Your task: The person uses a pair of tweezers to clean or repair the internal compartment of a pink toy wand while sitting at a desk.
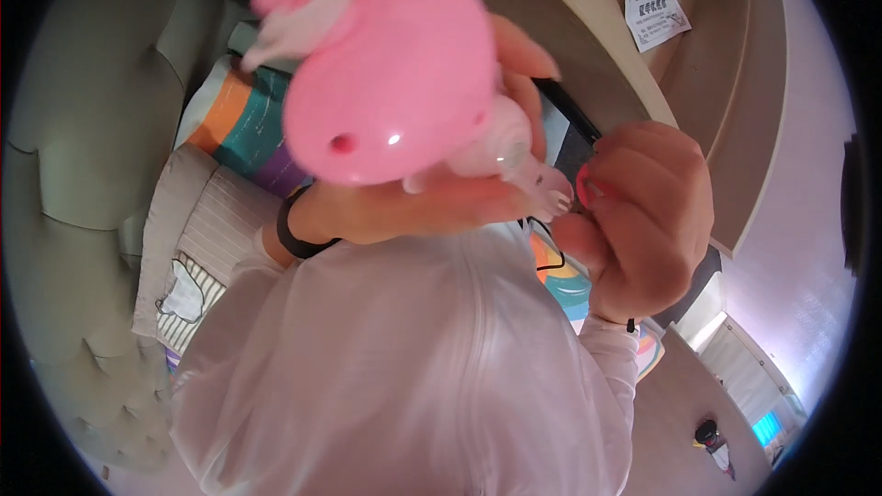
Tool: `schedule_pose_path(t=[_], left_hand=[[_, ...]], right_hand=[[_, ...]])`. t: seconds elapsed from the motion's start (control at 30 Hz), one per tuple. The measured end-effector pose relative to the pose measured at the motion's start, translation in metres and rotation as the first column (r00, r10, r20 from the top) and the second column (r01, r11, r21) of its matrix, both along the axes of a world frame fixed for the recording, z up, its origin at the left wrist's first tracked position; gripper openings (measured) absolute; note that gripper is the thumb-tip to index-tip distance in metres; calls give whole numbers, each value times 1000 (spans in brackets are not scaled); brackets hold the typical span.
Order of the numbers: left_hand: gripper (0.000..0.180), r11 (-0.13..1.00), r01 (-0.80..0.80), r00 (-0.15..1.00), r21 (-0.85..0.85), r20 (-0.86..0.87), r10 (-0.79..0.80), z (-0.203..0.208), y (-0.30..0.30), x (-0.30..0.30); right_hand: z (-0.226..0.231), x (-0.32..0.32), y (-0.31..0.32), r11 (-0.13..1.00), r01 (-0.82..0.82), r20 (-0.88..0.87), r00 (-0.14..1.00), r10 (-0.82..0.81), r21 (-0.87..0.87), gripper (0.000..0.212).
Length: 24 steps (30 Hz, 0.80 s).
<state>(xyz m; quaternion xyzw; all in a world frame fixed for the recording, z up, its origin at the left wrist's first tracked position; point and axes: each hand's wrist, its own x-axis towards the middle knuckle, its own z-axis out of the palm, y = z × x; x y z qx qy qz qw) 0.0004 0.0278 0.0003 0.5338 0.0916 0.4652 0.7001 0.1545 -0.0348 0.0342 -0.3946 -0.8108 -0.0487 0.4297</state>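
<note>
A glossy pink heart-shaped plastic toy [395,73] is held up close in front of my chest, a little blurred. Pale pink parts stick out from its upper left, and a pale, translucent section [501,142] joins it at the lower right. My left hand [386,211], with a black band on the wrist, is closed round the toy from below; its fingertips show behind the toy's right side. Beside the toy's lower right end, my right hand [648,211] is closed with its fingers curled. Between its thumb and fingers shows a bright pink bit [584,186], mostly hidden.
A tufted grey-green padded headboard [92,129] runs along the left, next to striped cushions [216,220] and a multicoloured cloth [243,115]. At the upper right, a curved beige shelf [588,9] bears a printed paper sheet [657,14]. A thin black cord [551,266] hangs below my hands.
</note>
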Motion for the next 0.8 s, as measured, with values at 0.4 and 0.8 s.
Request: schedule_pose_path(t=[0.4, 0.8], left_hand=[[61, 994, 1, 1000, -111, 17, 1, -2, -5, 6], [58, 997, 6, 999, -72, 38, -3, -4, -6, 8]], right_hand=[[11, -10, -6, 985, 169, 223, 960, -170, 24, 33], [11, -8, -8, 983, 178, 204, 961, -185, 52, 33]])
